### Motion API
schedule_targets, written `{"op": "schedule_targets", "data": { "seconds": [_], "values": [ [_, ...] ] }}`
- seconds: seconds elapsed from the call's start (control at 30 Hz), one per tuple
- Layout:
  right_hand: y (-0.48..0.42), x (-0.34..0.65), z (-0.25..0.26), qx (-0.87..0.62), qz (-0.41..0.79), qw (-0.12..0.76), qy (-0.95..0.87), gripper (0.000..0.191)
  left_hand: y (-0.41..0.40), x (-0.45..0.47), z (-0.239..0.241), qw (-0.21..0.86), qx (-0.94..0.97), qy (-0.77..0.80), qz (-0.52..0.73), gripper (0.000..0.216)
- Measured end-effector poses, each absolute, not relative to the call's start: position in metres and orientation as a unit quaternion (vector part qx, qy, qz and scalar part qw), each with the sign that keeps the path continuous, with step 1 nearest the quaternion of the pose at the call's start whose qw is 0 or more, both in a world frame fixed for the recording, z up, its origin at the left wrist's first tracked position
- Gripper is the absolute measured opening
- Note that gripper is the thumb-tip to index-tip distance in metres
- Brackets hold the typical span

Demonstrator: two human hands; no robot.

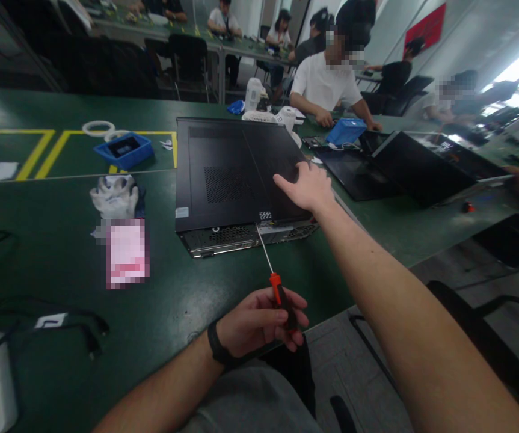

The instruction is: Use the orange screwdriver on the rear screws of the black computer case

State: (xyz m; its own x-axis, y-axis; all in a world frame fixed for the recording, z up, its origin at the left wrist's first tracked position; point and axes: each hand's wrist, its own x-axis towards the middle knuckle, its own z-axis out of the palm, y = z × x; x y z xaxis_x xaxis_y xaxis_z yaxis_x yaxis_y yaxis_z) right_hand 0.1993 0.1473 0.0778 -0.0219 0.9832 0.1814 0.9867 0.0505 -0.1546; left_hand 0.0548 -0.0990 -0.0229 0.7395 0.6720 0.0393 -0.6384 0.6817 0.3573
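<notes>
A black computer case (232,168) lies flat on the green table, its back edge with vents and metal slots turned toward me. My left hand (263,319), with a dark band at the wrist, holds a screwdriver (282,300) by its red and black handle. The long thin shaft reaches up to the rear edge of the case near a small printed label (265,215); whether the tip sits in a screw cannot be made out. On the right part of the case's top panel rests my right hand (308,187), palm down, thumb and fingers spread.
Left of the case are grey-white gloves (115,195), a pixelated pink card (127,249), a blue bin (126,150) and black cables (79,328). A co-worker (331,84) sits across the table. Another opened black case (426,165) stands at the right.
</notes>
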Motion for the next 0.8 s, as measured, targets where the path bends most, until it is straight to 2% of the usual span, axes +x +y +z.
{"op": "schedule_targets", "data": {
  "seconds": [0.1,0.47,0.8],
  "values": [
    [0.146,0.199,0.079,-0.69,-0.007,0.119,-0.714,0.096,-0.099,0.056,-0.025,0.911,0.191,0.063,0.359,0.032],
    [0.147,0.199,0.078,-0.691,-0.006,0.115,-0.714,0.098,-0.099,0.054,-0.018,0.915,0.183,0.065,0.352,0.04],
    [0.148,0.199,0.078,-0.693,-0.004,0.115,-0.711,0.096,-0.1,0.057,-0.031,0.908,0.198,0.053,0.365,0.031]
  ]
}}
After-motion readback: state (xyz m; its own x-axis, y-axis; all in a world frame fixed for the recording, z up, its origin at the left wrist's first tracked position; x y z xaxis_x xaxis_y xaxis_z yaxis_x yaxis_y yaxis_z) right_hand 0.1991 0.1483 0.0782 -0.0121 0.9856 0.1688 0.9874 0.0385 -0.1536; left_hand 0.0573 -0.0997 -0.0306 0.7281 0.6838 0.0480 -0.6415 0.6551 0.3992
